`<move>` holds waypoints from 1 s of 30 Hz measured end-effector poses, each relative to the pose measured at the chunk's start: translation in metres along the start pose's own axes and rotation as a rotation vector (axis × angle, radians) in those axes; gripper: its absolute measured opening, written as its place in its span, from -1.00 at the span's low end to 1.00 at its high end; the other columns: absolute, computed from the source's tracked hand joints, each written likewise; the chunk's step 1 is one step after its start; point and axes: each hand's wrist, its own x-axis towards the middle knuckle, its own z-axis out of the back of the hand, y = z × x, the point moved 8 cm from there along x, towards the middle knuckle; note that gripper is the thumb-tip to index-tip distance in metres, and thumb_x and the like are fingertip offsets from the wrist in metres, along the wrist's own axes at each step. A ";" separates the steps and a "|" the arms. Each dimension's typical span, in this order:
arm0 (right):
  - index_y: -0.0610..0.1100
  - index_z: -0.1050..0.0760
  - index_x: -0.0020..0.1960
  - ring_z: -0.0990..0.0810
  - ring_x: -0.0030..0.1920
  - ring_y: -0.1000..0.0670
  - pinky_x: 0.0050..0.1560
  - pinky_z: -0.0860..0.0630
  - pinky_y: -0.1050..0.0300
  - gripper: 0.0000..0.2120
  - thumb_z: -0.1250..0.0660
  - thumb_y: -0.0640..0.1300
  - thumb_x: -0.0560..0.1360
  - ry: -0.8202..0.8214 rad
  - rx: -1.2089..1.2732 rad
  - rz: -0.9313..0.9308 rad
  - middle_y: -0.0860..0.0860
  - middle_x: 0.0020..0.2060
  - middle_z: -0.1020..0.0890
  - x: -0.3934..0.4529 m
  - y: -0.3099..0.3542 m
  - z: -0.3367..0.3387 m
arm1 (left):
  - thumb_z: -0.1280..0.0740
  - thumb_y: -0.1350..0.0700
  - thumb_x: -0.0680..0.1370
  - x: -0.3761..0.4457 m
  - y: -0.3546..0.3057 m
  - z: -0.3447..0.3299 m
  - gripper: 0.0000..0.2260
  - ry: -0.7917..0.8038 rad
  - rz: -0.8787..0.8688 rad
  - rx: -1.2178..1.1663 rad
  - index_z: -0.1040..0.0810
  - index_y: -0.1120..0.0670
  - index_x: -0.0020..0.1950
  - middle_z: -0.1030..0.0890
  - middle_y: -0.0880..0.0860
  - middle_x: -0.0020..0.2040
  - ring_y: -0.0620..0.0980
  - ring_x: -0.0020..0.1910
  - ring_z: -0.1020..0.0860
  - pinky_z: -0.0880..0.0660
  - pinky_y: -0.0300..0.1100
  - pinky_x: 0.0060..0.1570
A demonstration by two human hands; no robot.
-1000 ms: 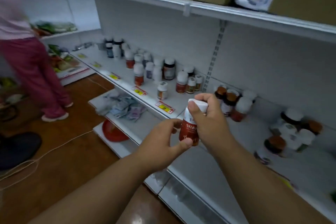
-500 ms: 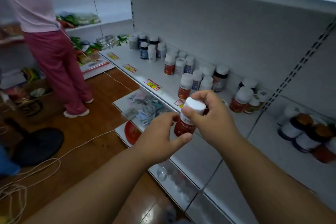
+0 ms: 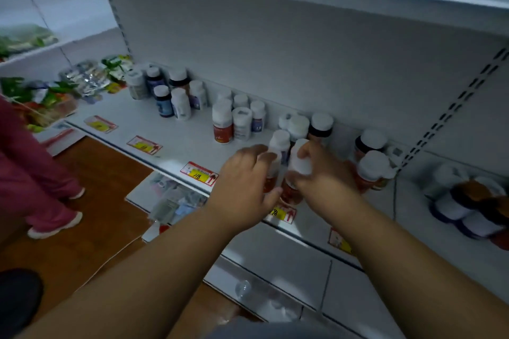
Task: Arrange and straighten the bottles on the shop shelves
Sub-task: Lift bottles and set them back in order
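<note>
From the head view, two hands meet at the centre of the frame over the front edge of a white shelf (image 3: 170,132). The right hand (image 3: 325,181) has its fingers curled round a white-capped bottle (image 3: 298,165) with a red-orange lower body, gripping it by cap and shoulder. The left hand (image 3: 242,190) wraps its fingers round a second bottle (image 3: 278,154) of the same look, just left of the first; the two bottles stand almost touching, near the shelf's front lip.

At upper centre-left stands a group of six bottles (image 3: 179,103), some with dark blue bodies. A second cluster (image 3: 239,118) in the middle holds about six, one with a red label. Behind the hands are about three more (image 3: 319,125), one dark under its white cap. To the right, near a slotted upright, about three (image 3: 371,165) crowd together, and at far right a blurred heap (image 3: 468,203) has too many overlaps to count.

Five price tags (image 3: 199,174) show along the shelf edge. At the left edge stand a person's pink trouser legs (image 3: 35,173).
</note>
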 end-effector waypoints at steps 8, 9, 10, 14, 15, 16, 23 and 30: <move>0.07 -0.28 0.00 -0.38 -0.11 0.05 -0.22 -0.21 0.14 -0.69 -0.40 0.02 0.41 -0.029 -0.091 -0.063 0.07 -0.05 -0.39 0.011 -0.015 -0.039 | -0.35 0.15 0.43 0.031 0.021 -0.040 -0.44 0.202 -0.281 0.006 -0.38 0.22 0.42 -0.41 0.24 0.39 0.25 0.33 -0.42 -0.44 0.12 0.20; 0.06 -0.29 0.05 -0.38 -0.10 0.05 -0.20 -0.25 0.13 -0.67 -0.40 0.01 0.41 -0.031 -0.082 -0.068 0.08 -0.03 -0.37 0.009 -0.014 -0.040 | -0.36 0.17 0.42 0.032 0.023 -0.042 -0.44 0.206 -0.299 -0.007 -0.40 0.24 0.41 -0.43 0.26 0.37 0.27 0.27 -0.46 -0.48 0.11 0.14; 0.07 -0.30 0.10 -0.40 -0.08 0.04 -0.18 -0.30 0.12 -0.64 -0.40 0.00 0.41 -0.030 -0.075 -0.079 0.08 -0.01 -0.36 0.006 -0.014 -0.040 | -0.37 0.19 0.41 0.033 0.025 -0.043 -0.45 0.206 -0.314 -0.021 -0.41 0.26 0.39 -0.44 0.28 0.36 0.29 0.20 -0.50 -0.51 0.09 0.08; -0.03 -0.36 0.24 -0.50 -0.02 -0.06 -0.10 -0.46 0.03 -0.56 -0.42 -0.13 0.41 -0.099 -0.057 -0.091 0.00 0.08 -0.44 -0.009 -0.008 -0.040 | -0.42 0.26 0.36 0.033 0.028 -0.043 -0.45 0.189 -0.365 -0.096 -0.45 0.29 0.34 -0.47 0.30 0.31 0.31 0.06 -0.54 -0.56 0.07 -0.05; -0.06 -0.37 0.25 -0.50 -0.02 -0.07 -0.10 -0.46 0.03 -0.54 -0.43 -0.16 0.40 -0.114 -0.061 -0.086 -0.04 0.11 -0.46 -0.012 -0.005 -0.040 | -0.44 0.27 0.35 0.034 0.029 -0.042 -0.45 0.183 -0.372 -0.107 -0.46 0.30 0.33 -0.48 0.31 0.29 0.32 0.04 -0.54 -0.56 0.08 -0.08; -0.08 -0.38 0.25 -0.51 -0.03 -0.07 -0.12 -0.45 0.06 -0.53 -0.44 -0.18 0.39 -0.128 -0.068 -0.084 -0.06 0.12 -0.47 -0.013 -0.002 -0.040 | -0.45 0.28 0.34 0.034 0.030 -0.042 -0.45 0.183 -0.377 -0.116 -0.46 0.30 0.33 -0.48 0.31 0.29 0.32 0.03 -0.54 -0.56 0.09 -0.09; -0.16 -0.40 0.26 -0.52 -0.04 -0.11 -0.15 -0.44 0.07 -0.54 -0.43 -0.20 0.40 -0.171 -0.130 -0.058 -0.11 0.11 -0.48 -0.016 0.010 -0.041 | -0.44 0.27 0.32 0.034 0.035 -0.036 -0.42 0.174 -0.391 -0.132 -0.46 0.29 0.33 -0.48 0.29 0.29 0.31 0.05 -0.54 -0.54 0.08 -0.03; -0.17 -0.44 0.25 -0.48 0.12 -0.08 0.03 -0.33 0.23 -0.58 -0.42 -0.13 0.42 -0.312 -0.222 -0.002 -0.10 0.15 -0.49 -0.032 0.030 0.007 | -0.35 0.15 0.33 0.034 0.009 -0.009 -0.40 0.098 -0.380 -0.113 -0.42 0.24 0.38 -0.49 0.23 0.29 0.25 0.21 -0.48 -0.42 0.09 0.22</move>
